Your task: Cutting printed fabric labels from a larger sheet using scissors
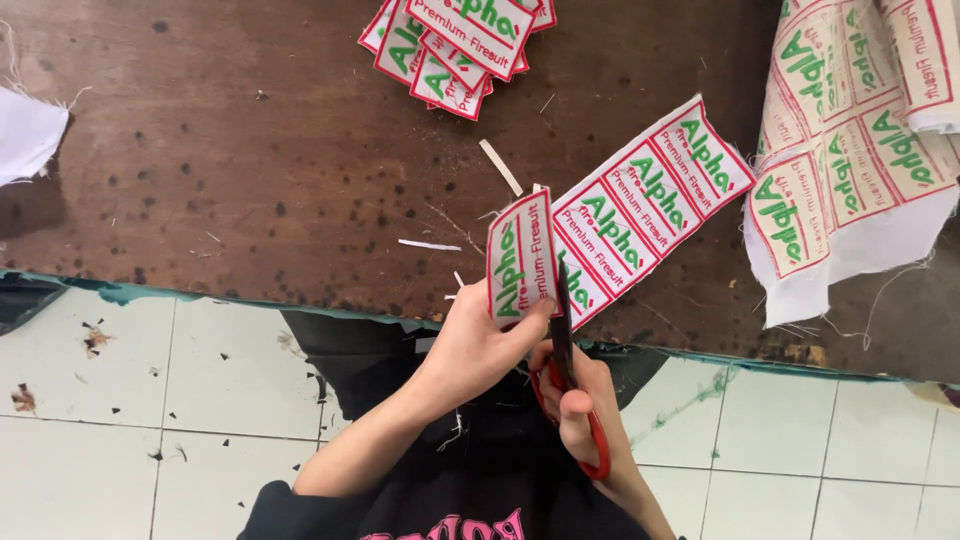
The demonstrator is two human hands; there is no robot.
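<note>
Left hand pinching end label of label strip, right hand gripping red scissors, blades on strip, over brown bench

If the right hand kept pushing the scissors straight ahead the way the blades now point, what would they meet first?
The right hand aims the red-handled scissors away from the body, blades already at the strip of labels. Going on, they would likely pass through that strip first, between the bent-up label held by the left hand and the next one.
</note>
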